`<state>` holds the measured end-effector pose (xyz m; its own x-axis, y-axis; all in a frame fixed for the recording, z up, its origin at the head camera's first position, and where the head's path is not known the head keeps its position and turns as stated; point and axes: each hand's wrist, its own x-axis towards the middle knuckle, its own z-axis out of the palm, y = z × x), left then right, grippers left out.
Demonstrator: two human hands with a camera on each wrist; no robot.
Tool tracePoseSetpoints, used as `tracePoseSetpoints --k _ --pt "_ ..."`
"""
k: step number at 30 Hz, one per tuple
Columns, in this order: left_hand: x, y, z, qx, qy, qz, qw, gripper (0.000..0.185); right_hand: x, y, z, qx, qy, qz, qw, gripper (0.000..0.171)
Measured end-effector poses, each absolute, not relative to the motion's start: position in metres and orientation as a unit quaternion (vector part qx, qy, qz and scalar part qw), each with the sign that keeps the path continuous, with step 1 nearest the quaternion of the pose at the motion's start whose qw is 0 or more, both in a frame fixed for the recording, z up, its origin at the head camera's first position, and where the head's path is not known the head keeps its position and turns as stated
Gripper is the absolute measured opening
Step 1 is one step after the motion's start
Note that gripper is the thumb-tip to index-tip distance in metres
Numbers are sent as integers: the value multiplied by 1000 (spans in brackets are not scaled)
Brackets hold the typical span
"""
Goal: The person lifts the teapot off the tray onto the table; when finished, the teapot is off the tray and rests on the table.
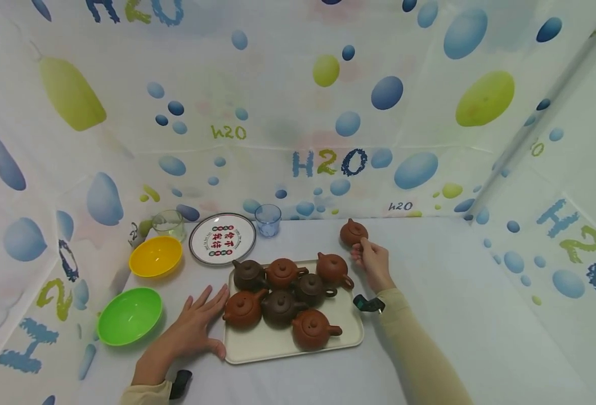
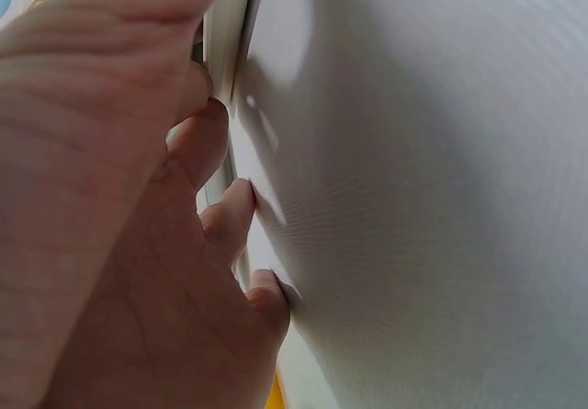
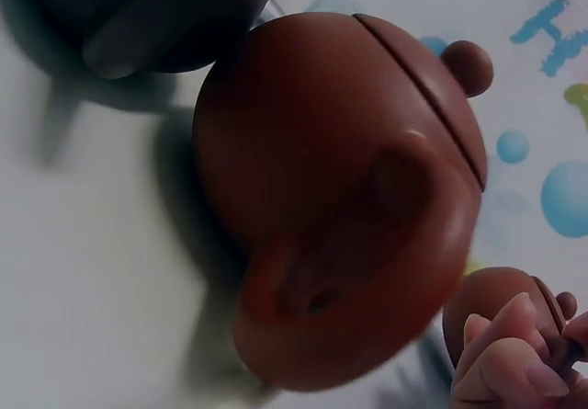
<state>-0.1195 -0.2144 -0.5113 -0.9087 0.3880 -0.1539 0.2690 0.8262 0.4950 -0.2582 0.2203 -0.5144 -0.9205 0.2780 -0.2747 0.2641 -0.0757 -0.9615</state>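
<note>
left hand (image 1: pixel 193 329) flat, fingers spread, thumb against tray (image 1: pixel 277 344) edge (wrist view: fingertips at rim only) | right hand (image 1: pixel 373 261) pinching lone teapot (image 1: pixel 353 232) beyond tray | right-wrist view: tray teapot (image 3: pixel 340 198) looming nearest

Your left hand (image 1: pixel 196 326) lies flat, fingers spread, near left; your right hand (image 1: pixel 373 261) reaches far right, fingers pinched.
</note>
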Motion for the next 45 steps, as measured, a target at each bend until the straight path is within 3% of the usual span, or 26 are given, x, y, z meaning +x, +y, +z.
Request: tracePoseSetpoints --k 18,24,31,45 --pt "-119 -214 -511 171 947 238 131 139 -260 219 -516 -212 -681 699 -52 42" --pt "-120 -215 -510 167 946 243 136 140 -259 222 -518 -218 -669 709 -47 40" --pt "-120 -215 -512 173 945 242 136 141 -244 233 -521 -218 -672 707 -37 33" --pt "-121 -216 -512 169 943 249 141 142 -202 247 -510 -172 -688 701 -75 40"
